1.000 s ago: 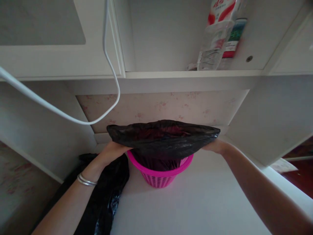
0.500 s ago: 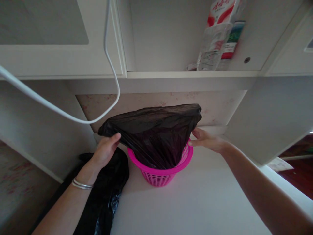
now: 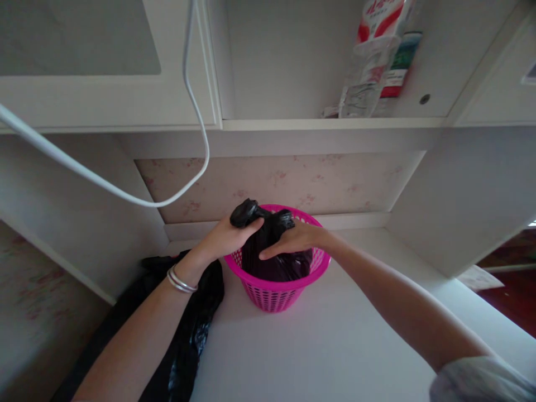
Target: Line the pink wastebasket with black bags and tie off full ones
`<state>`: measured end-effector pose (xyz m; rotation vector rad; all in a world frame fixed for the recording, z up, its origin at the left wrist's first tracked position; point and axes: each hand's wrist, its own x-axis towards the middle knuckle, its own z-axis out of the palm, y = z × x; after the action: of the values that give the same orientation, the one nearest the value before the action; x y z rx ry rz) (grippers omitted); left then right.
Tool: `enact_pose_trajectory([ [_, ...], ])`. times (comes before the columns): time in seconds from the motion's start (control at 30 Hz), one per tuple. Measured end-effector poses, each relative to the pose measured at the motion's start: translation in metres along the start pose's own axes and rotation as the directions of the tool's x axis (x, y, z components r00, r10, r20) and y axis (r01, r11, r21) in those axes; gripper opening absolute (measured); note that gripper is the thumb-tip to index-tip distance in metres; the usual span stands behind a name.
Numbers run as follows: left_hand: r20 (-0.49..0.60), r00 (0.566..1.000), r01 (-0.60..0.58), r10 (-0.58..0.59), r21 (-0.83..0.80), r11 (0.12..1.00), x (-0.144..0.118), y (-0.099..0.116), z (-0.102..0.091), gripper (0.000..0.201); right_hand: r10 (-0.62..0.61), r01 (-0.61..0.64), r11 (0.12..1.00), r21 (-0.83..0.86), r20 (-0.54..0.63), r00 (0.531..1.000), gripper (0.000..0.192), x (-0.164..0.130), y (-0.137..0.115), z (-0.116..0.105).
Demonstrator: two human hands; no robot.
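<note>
A pink plastic mesh basket point(image 3: 276, 293) stands on the white desk top point(image 3: 335, 346) below a shelf. A black plastic bag point(image 3: 278, 262) hangs inside it, its upper part bunched together above the rim. My left hand point(image 3: 224, 239), a silver bangle on the wrist, grips the bunched top of the bag at the basket's left rim. My right hand point(image 3: 293, 239) lies over the gathered bag from the right, fingers curled against it. Both hands meet over the middle of the basket.
More black bags point(image 3: 188, 329) lie on the desk left of the basket. A white cable point(image 3: 196, 111) loops down from above left. On the shelf point(image 3: 330, 124) above stand a clear plastic bottle point(image 3: 362, 78) and cartons. White cabinet panels close in both sides.
The bag was stretched wide open above the basket a second ago. My hands have since come together and gathered its top into a bunch over the basket's middle.
</note>
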<state>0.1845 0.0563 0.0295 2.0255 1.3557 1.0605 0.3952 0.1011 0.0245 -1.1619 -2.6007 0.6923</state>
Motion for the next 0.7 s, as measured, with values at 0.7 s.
enact_pose_trajectory([
  [0.7, -0.289, 0.954, -0.042, 0.08, 0.135, 0.99, -0.06, -0.055, 0.024, 0.029, -0.168, 0.171, 0.985, -0.021, -0.354, 0.92, 0.033, 0.006, -0.023, -0.043],
])
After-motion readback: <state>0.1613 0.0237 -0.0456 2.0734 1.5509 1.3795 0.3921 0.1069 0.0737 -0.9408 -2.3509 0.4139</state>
